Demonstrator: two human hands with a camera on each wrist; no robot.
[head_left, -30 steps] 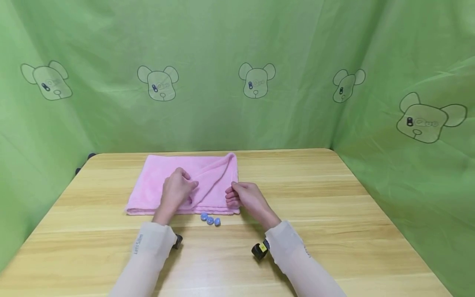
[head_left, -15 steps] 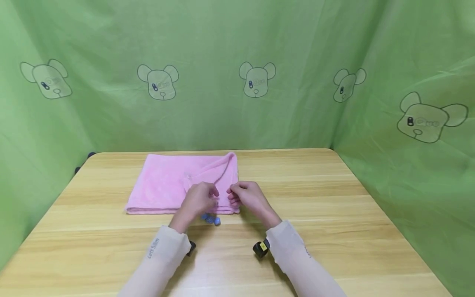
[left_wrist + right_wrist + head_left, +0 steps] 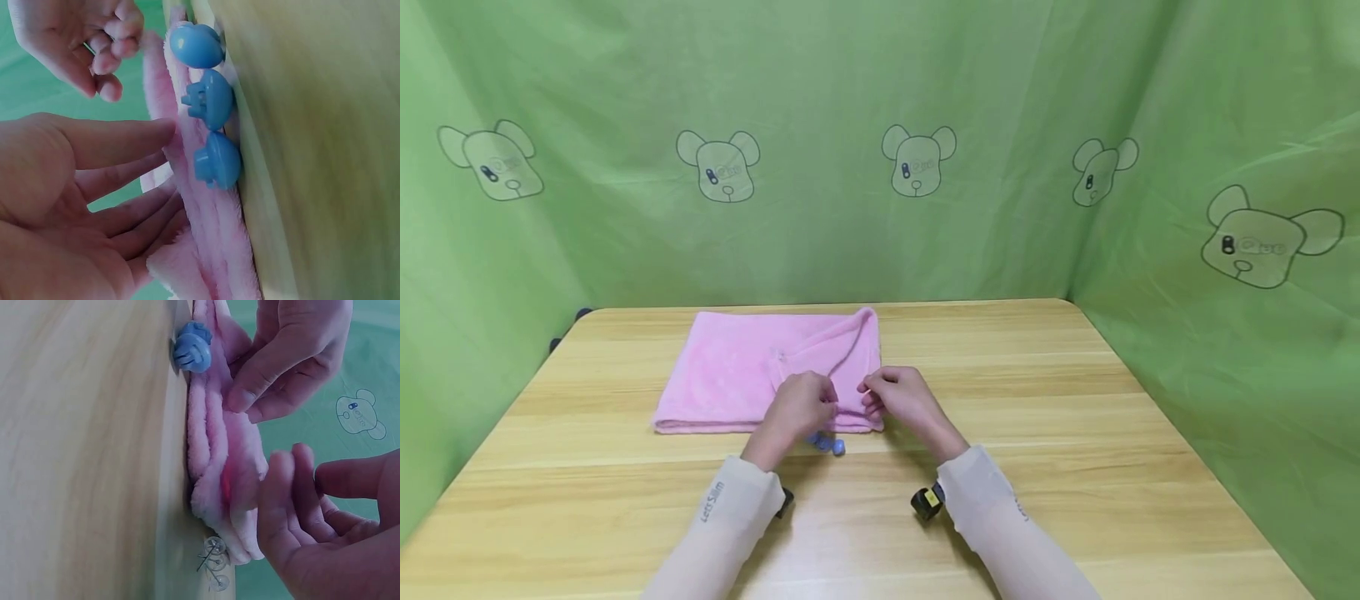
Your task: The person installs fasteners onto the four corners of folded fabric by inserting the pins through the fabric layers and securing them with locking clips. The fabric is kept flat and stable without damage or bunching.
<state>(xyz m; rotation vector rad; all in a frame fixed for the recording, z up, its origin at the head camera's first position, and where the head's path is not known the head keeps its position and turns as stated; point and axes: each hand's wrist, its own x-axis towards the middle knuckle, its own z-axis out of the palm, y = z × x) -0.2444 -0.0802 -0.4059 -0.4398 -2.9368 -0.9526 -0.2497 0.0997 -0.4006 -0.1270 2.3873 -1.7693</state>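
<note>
Left grip has a pinch of the pink cloth at its front edge, towards the right-hand corner, going by the head view. My right grip sits curled just beside that corner, and I honestly can't tell if there's anything small between the tips. Cloth's folded on the tabletop, one flap turned back, blue caps just in front. Left sleeve reads "Let's Slim"; the print on the right one's too cut off, and the lettering on the green curtain is too faint for me.

Left wrist view: thumb on the near side of the cloth, fingers behind, three caps in a row along the edge, stubby stems showing on two. No writing I can read on those. I reckon a shallow pinch with the layers level works best here, without nudging the caps.

Right wrist view: thumb and fingertips nearly meet. Clear-headed pins lie beside the cloth's end, so I'd mind my knuckles.
</note>
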